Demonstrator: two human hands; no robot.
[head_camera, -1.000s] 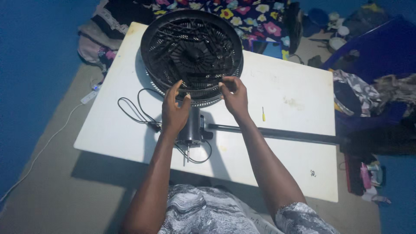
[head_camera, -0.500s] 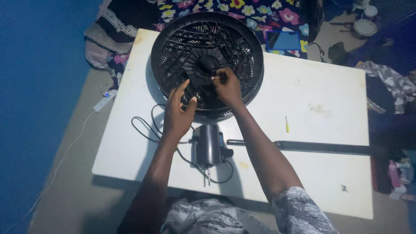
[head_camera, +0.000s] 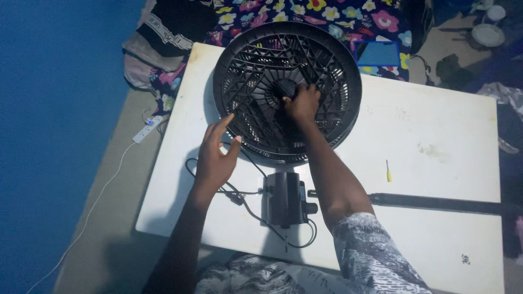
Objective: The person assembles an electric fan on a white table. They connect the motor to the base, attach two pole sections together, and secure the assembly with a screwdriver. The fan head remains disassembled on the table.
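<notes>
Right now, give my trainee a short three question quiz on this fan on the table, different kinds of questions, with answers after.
1. True or false: the right hand rests at the hub of the black fan guard.
2. Where is the small yellow-handled screwdriver? A: in the left hand. B: lying on the white table, right of the guard. C: on the floor.
3. Fill in: the left hand is spread open by the guard's near ____.

Key: 1 true. 2 B. 3 rim.
</notes>
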